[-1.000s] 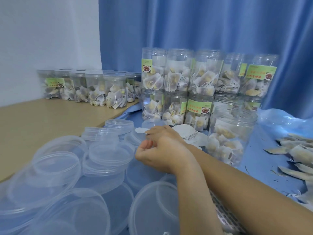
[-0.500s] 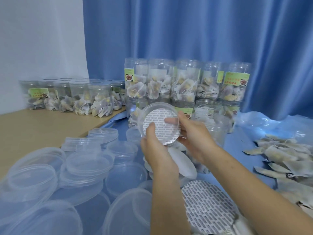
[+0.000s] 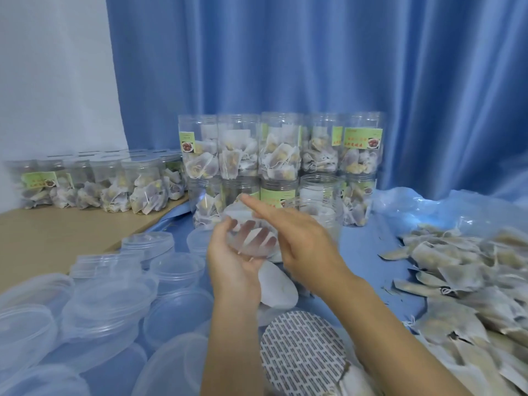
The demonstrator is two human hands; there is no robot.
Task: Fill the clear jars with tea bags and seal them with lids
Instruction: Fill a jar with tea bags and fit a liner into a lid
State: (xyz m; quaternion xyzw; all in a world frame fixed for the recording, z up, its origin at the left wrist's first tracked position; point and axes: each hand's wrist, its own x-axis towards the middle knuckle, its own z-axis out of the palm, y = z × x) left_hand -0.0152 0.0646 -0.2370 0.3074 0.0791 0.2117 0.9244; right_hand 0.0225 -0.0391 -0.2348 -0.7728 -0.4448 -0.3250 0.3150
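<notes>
Curtain [image 3: 314, 81] in blue folds hangs behind the counter [image 3: 368, 252]. Stacked jars [image 3: 280, 155] of tea bags line its back edge; loose tea bags [image 3: 468, 281] heap along the right edge, clear lids [image 3: 108, 292] along the left. Left hand [image 3: 237, 258], fingers [image 3: 267, 238] curled, cups one clear lid [image 3: 248, 234] mid-counter. Right hand [image 3: 303, 238] hovers beside, fingers straight and together, touching its rim.
</notes>
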